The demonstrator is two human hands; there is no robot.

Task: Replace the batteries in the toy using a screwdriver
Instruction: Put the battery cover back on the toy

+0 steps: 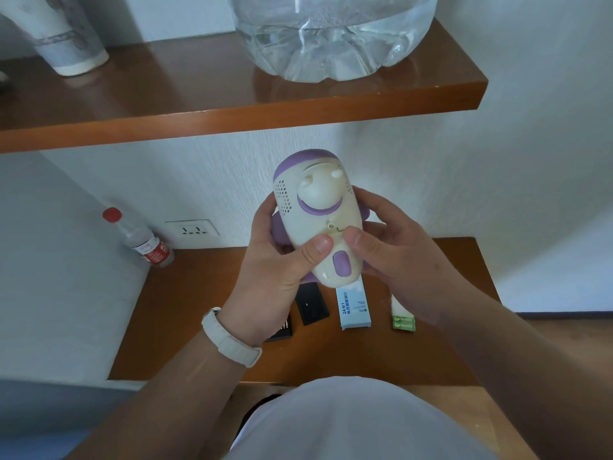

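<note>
A cream and purple toy [316, 207] is held up in front of me above the wooden table [199, 293], its underside turned toward me. My left hand [275, 270] grips its left side, thumb pressed on the lower body. My right hand [388, 247] grips the right side, its thumb beside the small battery cover near the middle. Green batteries [403, 323] lie on the table below my right wrist. A light blue box [354, 307] with print lies under the toy. No screwdriver is plainly visible.
Two black flat objects [310, 305] lie on the table below the toy. A small red-capped bottle [142, 240] leans by a wall socket [192, 230] at the left. A wooden shelf [232, 111] above holds a large water jug [331, 34] and a cup [63, 31].
</note>
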